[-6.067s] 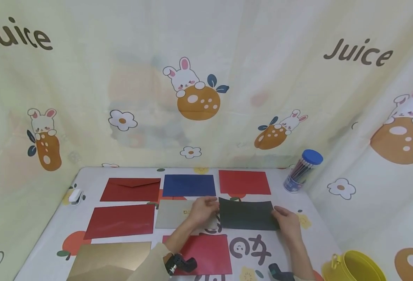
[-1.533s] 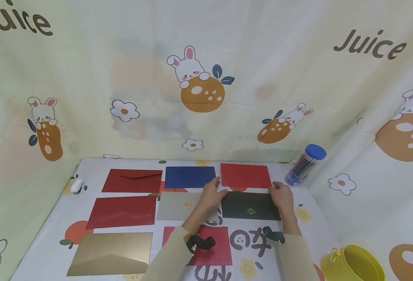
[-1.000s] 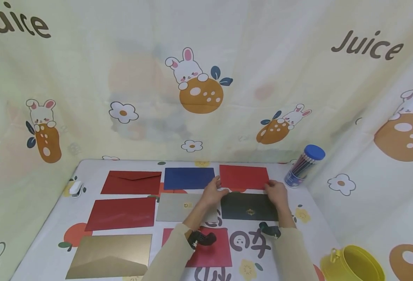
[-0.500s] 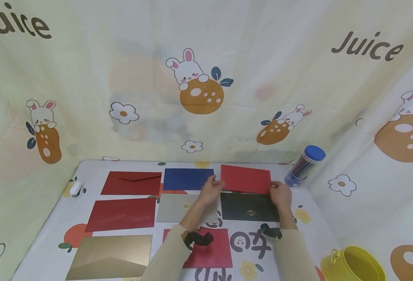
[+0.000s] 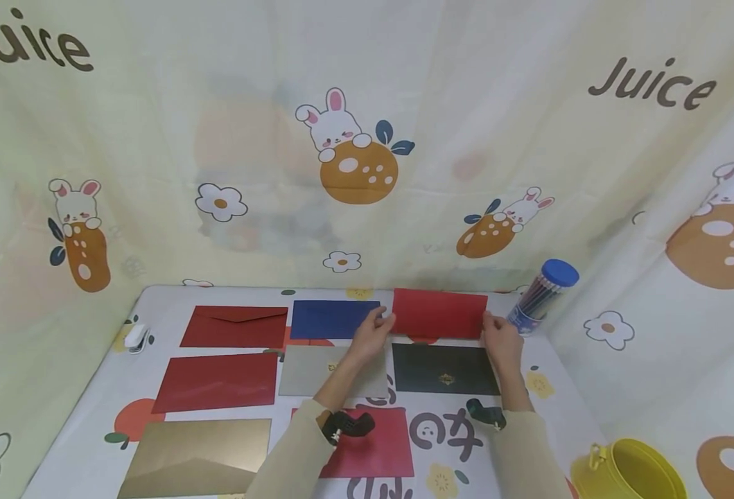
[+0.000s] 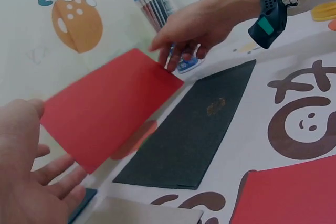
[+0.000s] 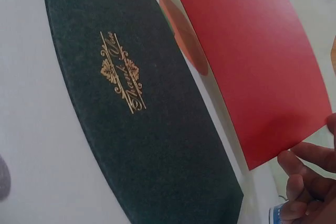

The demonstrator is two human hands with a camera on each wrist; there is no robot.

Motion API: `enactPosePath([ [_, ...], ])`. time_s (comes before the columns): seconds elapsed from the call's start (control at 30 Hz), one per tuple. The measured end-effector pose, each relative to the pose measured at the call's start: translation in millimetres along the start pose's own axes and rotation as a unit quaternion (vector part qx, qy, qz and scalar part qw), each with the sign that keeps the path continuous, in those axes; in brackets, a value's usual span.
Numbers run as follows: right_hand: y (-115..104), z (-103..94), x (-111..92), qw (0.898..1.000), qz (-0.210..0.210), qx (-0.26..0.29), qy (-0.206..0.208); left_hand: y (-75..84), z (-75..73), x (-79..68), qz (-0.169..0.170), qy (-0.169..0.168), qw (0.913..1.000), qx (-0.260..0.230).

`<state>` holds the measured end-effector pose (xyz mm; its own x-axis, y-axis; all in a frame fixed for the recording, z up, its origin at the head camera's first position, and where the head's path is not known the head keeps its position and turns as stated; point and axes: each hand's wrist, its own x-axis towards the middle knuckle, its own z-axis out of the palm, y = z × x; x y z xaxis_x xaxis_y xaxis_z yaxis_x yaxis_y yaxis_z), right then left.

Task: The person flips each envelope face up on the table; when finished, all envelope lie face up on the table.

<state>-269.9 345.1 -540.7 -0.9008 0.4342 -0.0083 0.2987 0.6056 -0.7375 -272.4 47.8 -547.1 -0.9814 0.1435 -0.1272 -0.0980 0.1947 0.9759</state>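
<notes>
A plain red envelope (image 5: pixel 439 314) is raised off the back right of the table, its face tilted toward me. My left hand (image 5: pixel 369 339) holds its left end, the thumb at the edge and the other fingers spread by the lower corner in the left wrist view. At the opposite end, my right hand (image 5: pixel 505 344) pinches the short edge between thumb and fingers. Just in front lies a dark green envelope (image 5: pixel 425 369), whose gold "Thank You" print (image 7: pixel 119 72) shows in the right wrist view. A grey envelope (image 5: pixel 307 371) lies partly under my left forearm, beside a blue envelope (image 5: pixel 326 320).
Two dark red envelopes (image 5: pixel 217 382) and a gold one (image 5: pixel 198 454) lie at the left. A pinkish-red envelope (image 5: pixel 379 443) is under my left wrist. A blue-lidded pencil tub (image 5: pixel 541 294) stands back right, a yellow bucket (image 5: pixel 628 471) front right, a white stapler (image 5: pixel 136 337) far left.
First, both hands held the dark green envelope; it now lies flat, gold print up. The hands moved back to the red envelope, drew it forward, then lifted and tilted it up.
</notes>
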Motion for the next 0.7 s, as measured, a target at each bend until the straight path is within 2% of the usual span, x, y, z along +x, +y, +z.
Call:
enactPosePath([
  [0.17, -7, -4.0, -6, 1.000, 0.008, 0.028, 0.007, 1.6, -0.1, -1.6, 0.019, 0.001, 0.9993, 0.032],
  [0.43, -9, -5.1, -10, 0.999, 0.000, 0.047, 0.016, 3.0, -1.1, -5.5, 0.012, 0.015, 0.9991, 0.037],
  [0.7, -5, -3.2, -13, 0.990, 0.052, 0.127, -0.017, -3.2, -5.5, -4.6, 0.028, 0.021, 0.9974, 0.062],
])
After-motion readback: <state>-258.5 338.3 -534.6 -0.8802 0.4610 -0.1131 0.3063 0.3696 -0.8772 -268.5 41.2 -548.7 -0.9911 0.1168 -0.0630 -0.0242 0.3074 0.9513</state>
